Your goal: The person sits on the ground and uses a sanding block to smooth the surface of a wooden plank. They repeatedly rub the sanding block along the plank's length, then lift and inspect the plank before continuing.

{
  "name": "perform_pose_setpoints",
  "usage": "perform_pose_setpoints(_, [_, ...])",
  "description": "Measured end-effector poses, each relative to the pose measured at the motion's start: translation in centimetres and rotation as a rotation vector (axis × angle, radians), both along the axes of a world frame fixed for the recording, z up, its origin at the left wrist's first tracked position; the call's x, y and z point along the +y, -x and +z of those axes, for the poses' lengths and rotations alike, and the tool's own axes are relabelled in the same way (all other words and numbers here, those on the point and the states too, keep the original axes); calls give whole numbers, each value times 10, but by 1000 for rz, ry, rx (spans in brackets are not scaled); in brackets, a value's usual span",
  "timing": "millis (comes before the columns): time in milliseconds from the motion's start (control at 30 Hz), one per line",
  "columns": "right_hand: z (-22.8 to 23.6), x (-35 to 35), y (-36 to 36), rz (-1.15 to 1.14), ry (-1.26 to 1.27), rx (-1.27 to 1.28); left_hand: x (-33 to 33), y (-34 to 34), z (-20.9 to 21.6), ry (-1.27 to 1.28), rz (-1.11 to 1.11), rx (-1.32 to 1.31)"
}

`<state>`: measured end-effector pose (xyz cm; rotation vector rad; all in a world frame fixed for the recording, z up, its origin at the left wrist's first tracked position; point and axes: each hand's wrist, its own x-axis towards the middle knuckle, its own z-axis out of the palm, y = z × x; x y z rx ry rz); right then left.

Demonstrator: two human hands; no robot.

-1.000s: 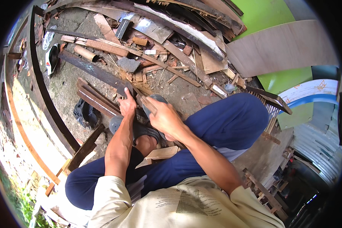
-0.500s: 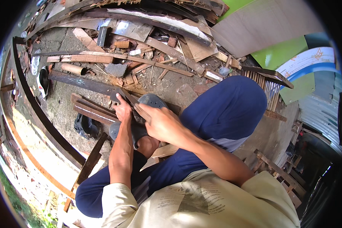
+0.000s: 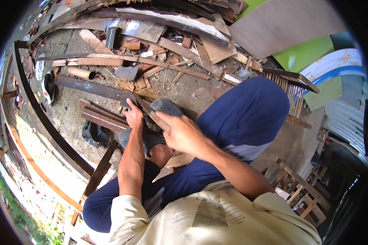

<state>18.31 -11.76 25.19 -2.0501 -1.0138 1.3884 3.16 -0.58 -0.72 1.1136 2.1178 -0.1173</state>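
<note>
1. Your right hand has drawn back a little toward your body over the last half second, bringing with it a long, flat brown tool; your left hand has stayed nearly where it was.
2. Your right fist is closed around the tool's near end. Its narrow far part points up and left, reaching the end of a dark board beside your left fingers. Saw-like in outline, its exact kind is hard to tell.
3. Your left hand grips that end of the dark board, thumb on top; the lower fingers are partly hidden. From there the board stretches away to the left, low above the concrete ground.
4. Your grey clog, dotted with holes, sits just right of the tool. Dark blue trousers cover your bent knees.
5. Nearer you than the board, left of your hands, lie shorter brown boards, with a crumpled black bag beside them.
6. Beyond the board are a grey chunk of rubble, a brown cylinder and scattered wood scraps. At upper right stands a pale wooden panel.
</note>
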Motion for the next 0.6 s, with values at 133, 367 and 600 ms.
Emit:
perform_pose_setpoints(133, [-11,2,-1,15,-13,-69,-2,-9,9,28,-20,-19])
perform_pose_setpoints(367, [1,-18,2,-23,-34,-43,-3,-8,7,1,1,17])
perform_pose_setpoints(600, [-45,-7,5,-68,-131,-53,-1,-9,6,17,2,13])
